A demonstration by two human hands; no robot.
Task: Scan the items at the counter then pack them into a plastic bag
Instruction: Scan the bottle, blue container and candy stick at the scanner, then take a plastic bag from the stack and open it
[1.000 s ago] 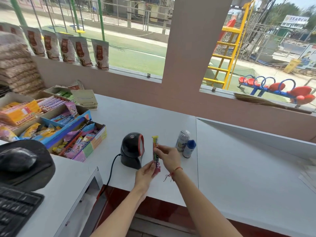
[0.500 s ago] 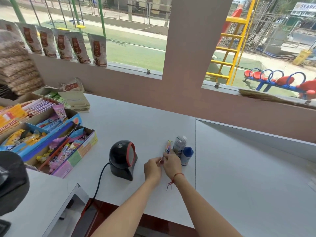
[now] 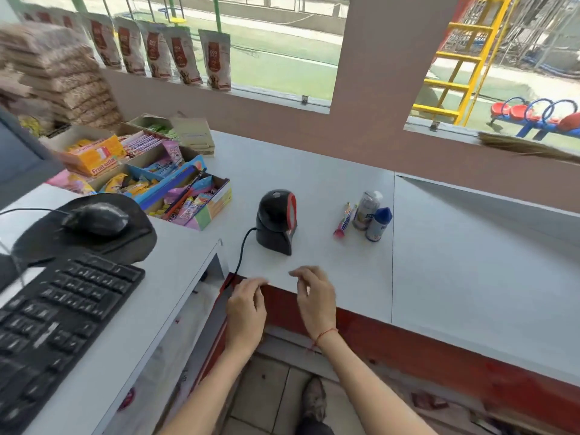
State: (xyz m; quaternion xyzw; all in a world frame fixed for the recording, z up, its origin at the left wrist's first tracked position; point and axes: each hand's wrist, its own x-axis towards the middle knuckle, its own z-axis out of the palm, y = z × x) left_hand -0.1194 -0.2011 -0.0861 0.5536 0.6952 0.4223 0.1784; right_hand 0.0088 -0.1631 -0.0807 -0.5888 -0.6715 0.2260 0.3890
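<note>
Nearest, the left hand (image 3: 245, 312) and right hand (image 3: 314, 298) hover empty at the tabletop's (image 3: 455, 277) front edge, fingers loosely curled, holding nothing. Further back on the smooth pale surface stands a glossy black domed scanner (image 3: 276, 221) with a red rim. Right of it a slim candy roll (image 3: 343, 220) lies flat, just beside two small upright bottles (image 3: 372, 216), one blue-capped. Farther left, open cardboard boxes (image 3: 191, 199) hold bright sweet wrappers.
</note>
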